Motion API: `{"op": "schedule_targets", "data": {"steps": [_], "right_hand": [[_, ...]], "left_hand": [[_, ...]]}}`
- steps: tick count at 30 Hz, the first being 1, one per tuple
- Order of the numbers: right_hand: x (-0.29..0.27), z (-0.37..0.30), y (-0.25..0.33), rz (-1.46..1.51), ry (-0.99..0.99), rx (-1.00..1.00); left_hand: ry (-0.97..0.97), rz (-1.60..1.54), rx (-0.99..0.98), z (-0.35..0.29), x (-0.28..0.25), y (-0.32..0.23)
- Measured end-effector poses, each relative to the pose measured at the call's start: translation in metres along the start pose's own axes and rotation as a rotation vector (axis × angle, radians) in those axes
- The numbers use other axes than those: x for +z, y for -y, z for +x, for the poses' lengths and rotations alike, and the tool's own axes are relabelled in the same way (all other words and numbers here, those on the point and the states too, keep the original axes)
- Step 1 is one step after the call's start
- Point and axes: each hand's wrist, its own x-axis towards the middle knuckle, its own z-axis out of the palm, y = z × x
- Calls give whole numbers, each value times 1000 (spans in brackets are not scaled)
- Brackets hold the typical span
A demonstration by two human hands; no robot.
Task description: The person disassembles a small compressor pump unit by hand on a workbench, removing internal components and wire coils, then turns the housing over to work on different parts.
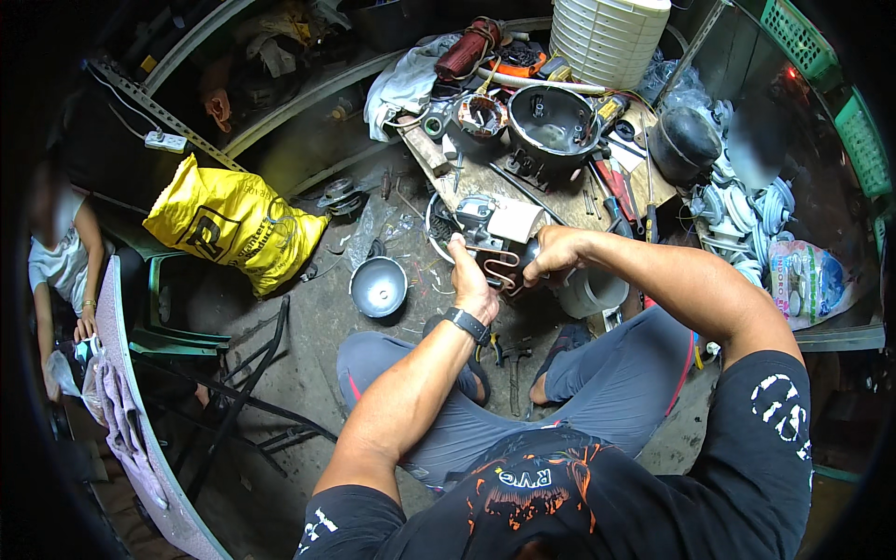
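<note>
I see left hand [469,276] and right hand [551,254] both gripping copper tube [504,271] at motor assembly [485,224] — metal bowl [379,287] nearby.

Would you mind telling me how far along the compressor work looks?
Done: a black shell half lies opened on the board. In hand: the left hand and right hand grip the motor unit and its copper tube. Left: pliers lie unused on the floor.
</note>
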Motion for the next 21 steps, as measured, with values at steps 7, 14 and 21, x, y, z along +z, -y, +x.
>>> {"op": "schedule_targets", "data": {"steps": [7, 14, 21], "right_hand": [[5, 3, -6, 85, 63, -8], [-12, -39, -61, -39, -544, -385], [18, -9, -130, -701, -1022, -288]], "left_hand": [[45, 26, 73, 16, -14, 5], [41, 34, -143, 26, -25, -34], [138, 0, -358, 54, -34, -55]]}}
